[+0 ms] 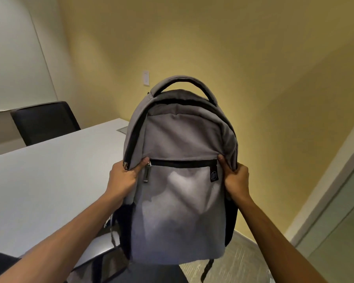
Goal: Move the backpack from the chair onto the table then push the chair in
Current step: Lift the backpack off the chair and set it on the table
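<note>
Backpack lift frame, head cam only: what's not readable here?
- Chair under the backpack: head view, mostly hidden by the bag and cut by the bottom edge.
- Finger grip of left hand and right hand: fingers hidden behind the bag's sides.
- Logo tag: too small to read.
- Table recess: partly hidden by the bag.

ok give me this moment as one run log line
phase: lifting | object: grey fabric backpack upright, in air | hands: left and right gripping its sides | target: white table at left | chair: not yet pushed

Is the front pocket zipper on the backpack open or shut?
Shut: the front pocket zipper on the backpack runs as one closed dark line, with its pull hanging at the left end.
</note>
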Demonstrator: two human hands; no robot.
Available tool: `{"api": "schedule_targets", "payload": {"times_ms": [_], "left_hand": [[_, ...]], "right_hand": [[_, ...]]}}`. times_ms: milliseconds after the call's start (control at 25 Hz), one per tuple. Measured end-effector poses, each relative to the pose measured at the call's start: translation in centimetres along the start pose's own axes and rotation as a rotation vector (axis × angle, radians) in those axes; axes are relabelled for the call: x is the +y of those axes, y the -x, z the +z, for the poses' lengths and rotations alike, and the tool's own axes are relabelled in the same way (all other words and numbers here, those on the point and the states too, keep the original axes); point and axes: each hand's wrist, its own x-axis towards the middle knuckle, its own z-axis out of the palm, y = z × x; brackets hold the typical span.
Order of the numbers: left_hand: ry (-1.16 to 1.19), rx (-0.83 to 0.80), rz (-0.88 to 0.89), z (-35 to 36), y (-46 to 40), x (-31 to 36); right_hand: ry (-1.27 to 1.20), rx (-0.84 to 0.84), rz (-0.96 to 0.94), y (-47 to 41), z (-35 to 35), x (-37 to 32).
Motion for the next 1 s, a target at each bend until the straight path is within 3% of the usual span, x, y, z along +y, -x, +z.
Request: {"api": "schedule_targets", "payload": {"times_ms": [400,1000], "left_hand": [[0.03,0.216,-0.077,12.2,-9.0,-2.9],[0.138,0.376,-0.036,12.3,-13.7,0.8]], "right_hand": [[0.02,-0.194,0.021,-18.5,2.8,7.6],[-0.031,-0.258,-0.034,-23.0,7.1,4.6]]}}
